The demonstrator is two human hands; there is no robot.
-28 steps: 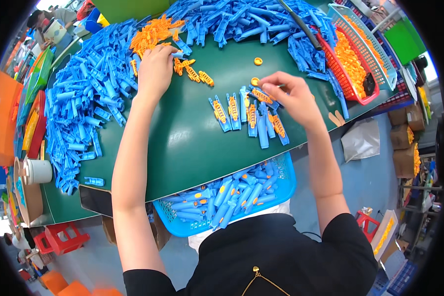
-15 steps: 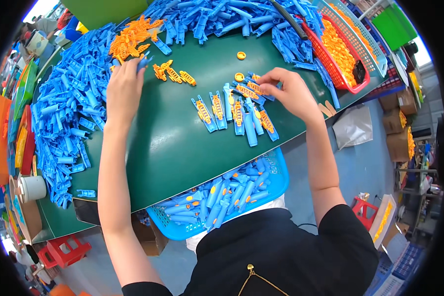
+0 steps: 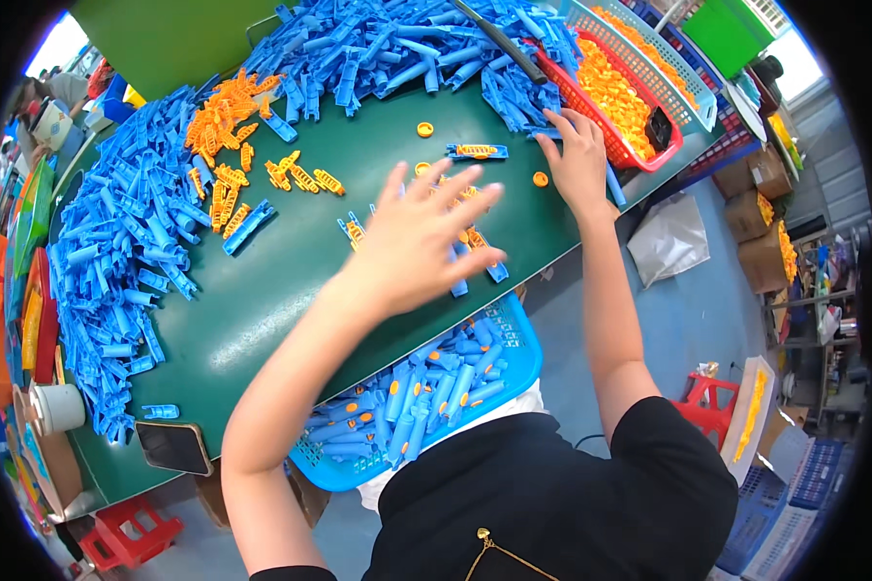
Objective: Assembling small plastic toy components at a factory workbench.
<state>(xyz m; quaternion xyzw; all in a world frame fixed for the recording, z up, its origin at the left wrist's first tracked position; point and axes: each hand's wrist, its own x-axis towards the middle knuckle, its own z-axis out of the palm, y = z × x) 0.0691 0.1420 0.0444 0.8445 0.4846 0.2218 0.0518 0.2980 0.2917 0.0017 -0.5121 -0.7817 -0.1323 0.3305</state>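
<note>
My left hand (image 3: 421, 237) hovers with fingers spread over a group of blue half-shells with orange ladder-shaped inserts. It hides most of them; one blue shell (image 3: 495, 268) shows by the thumb. Beyond it lies a filled blue shell (image 3: 477, 152) on its own. At the right, my right hand (image 3: 579, 165) has thumb and forefinger apart, close to loose blue shells beside the red basket (image 3: 591, 102); nothing shows between them. A small orange cap (image 3: 540, 179) lies just left of it, another cap (image 3: 424, 129) farther off.
Blue shells (image 3: 116, 223) heap along the left and far sides of the green table (image 3: 262, 339). Orange inserts (image 3: 228, 111) are piled at far left. A blue basket (image 3: 523, 358) of assembled pieces sits below the near edge. A phone (image 3: 172, 447) lies at near left.
My left hand has left the orange pile and moved right, over the filled shells. My right hand has moved away from those shells to the blue pieces by the red basket. The view has shifted.
</note>
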